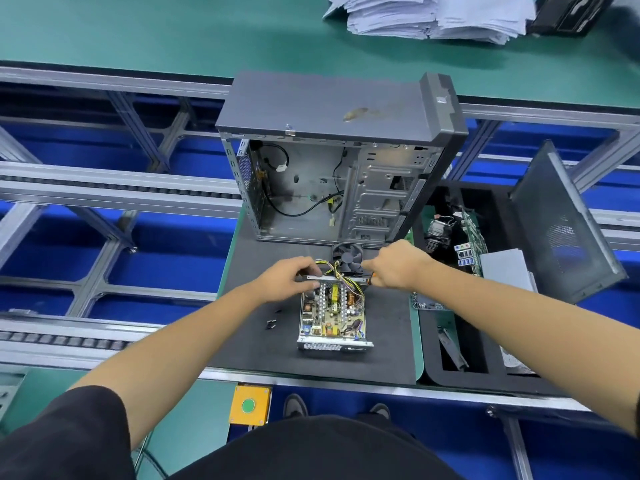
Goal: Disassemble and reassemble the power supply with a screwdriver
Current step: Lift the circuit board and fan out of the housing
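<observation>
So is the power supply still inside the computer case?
No, the power supply lies open on the black mat in front of the case, its circuit board exposed.

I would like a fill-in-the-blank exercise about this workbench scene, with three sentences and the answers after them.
1. The open silver power supply, with its circuit board showing, lies on a dark grey ____.
2. The small black fan stands between the power supply and the empty grey computer ____.
3. The yellow box at the bench edge carries a round ____ button.

Missing words: mat; case; green
</observation>
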